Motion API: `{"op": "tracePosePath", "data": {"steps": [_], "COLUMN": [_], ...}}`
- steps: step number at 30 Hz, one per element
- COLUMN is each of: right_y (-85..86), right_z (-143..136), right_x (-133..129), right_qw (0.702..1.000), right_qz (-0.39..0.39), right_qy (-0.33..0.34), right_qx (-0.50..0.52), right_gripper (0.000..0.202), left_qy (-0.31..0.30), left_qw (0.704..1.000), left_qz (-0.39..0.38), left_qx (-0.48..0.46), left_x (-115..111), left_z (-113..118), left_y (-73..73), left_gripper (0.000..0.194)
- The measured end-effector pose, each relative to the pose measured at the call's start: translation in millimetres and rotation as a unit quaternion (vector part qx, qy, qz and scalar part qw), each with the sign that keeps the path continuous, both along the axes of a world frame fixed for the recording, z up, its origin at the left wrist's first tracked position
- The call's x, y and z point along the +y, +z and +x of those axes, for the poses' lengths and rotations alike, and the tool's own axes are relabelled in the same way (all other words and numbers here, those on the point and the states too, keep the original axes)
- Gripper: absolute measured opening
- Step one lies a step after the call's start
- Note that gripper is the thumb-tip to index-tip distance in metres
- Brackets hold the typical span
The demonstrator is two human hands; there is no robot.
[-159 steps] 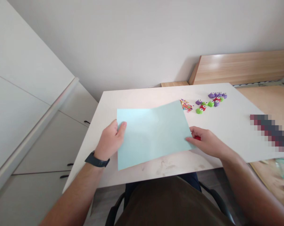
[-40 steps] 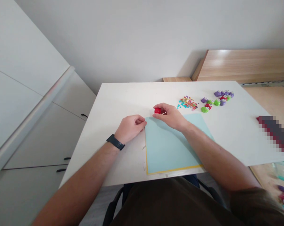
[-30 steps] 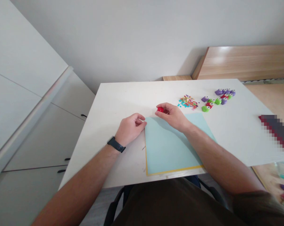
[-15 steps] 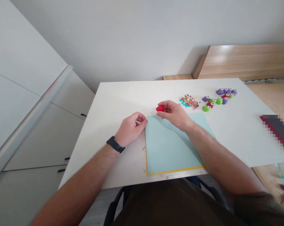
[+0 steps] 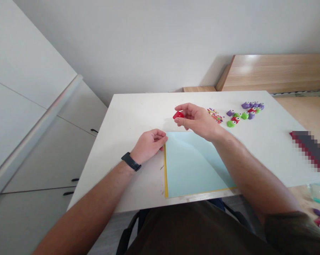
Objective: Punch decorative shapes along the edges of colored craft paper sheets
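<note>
My right hand [image 5: 193,119] holds a small glossy red piece [image 5: 178,115] between thumb and fingers, raised over the far edge of a light blue sheet [image 5: 194,166]. Yellow shows along the sheet's left and near edges. My left hand [image 5: 150,143], with a dark band at the wrist, pinches the sheet's far left corner between thumb and fingers. Beyond my right hand, a pile of small colourful bits [image 5: 215,115] is partly hidden by it. Several purple, green and red pieces with eyes stand to the right, among them a green one [image 5: 231,124].
The white table [image 5: 104,141] reaches a grey wall at the back. White cabinets [image 5: 40,138] with dark handles are on the left. A pixelated dark object [image 5: 311,148] lies at the right edge. Beyond it are a wooden surface and a clear jar [image 5: 318,192].
My right hand has lifted the red piece slightly up and left, now covering part of the colourful pile. The blue sheet has shifted slightly right at its left edge, baring more yellow.
</note>
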State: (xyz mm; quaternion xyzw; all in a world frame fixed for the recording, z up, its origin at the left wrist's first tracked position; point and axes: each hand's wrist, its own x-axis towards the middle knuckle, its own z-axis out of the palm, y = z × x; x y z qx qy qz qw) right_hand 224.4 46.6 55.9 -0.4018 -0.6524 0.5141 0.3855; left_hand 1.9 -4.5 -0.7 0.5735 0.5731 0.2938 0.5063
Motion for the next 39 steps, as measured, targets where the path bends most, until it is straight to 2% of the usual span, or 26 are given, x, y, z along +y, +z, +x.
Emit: {"op": "tracePosePath", "data": {"steps": [5, 9, 12, 17, 20, 23, 27, 30, 34, 39], "right_y": [-2.7, -3.1, 10.3, 47.9, 55.0, 38.4, -1.0, -23.8, -41.4, -52.2], "right_z": [-1.9, 0.8, 2.0, -14.6, -26.7, -26.3, -11.0, -2.4, 0.5, -0.2], "right_x": [1.0, 2.5, 7.2, 12.0, 8.8, 5.1, 3.5, 2.9, 1.4, -0.7], "right_qw": [1.000, 0.999, 0.999, 0.997, 0.996, 0.997, 0.999, 0.998, 0.998, 0.998], "right_qz": [-0.020, -0.030, -0.011, 0.050, 0.056, 0.037, -0.006, -0.030, -0.035, 0.003], "right_qy": [-0.003, 0.020, 0.014, 0.005, 0.036, 0.060, 0.053, 0.047, 0.051, 0.045], "right_qx": [0.013, 0.026, 0.027, 0.058, 0.060, 0.043, 0.010, 0.015, 0.015, -0.035], "right_gripper": [0.041, 0.042, 0.040, 0.034, 0.031, 0.033, 0.036, 0.039, 0.041, 0.039], "left_qy": [0.002, 0.004, 0.008, 0.008, 0.004, 0.010, 0.010, 0.007, 0.010, 0.006], "left_qw": [1.000, 1.000, 1.000, 1.000, 1.000, 1.000, 1.000, 1.000, 1.000, 1.000], "left_qz": [-0.003, 0.000, -0.004, -0.009, -0.007, -0.009, -0.010, -0.013, -0.013, -0.003], "left_qx": [-0.008, -0.019, -0.021, -0.014, -0.009, -0.015, -0.027, -0.024, -0.027, -0.023], "left_x": [1.0, 2.1, 2.6, 2.6, 2.5, 2.5, 2.0, 1.2, 0.4, -0.3], "left_z": [0.1, -0.1, 0.4, 0.8, 0.6, 0.6, 0.8, 0.7, 0.4, 0.5], "left_y": [-3.4, -5.3, -5.6, -3.5, -2.0, -1.5, -2.0, -2.5, -3.9, -3.1], "left_gripper": [0.036, 0.034, 0.033, 0.032, 0.031, 0.030, 0.029, 0.030, 0.031, 0.033]}}
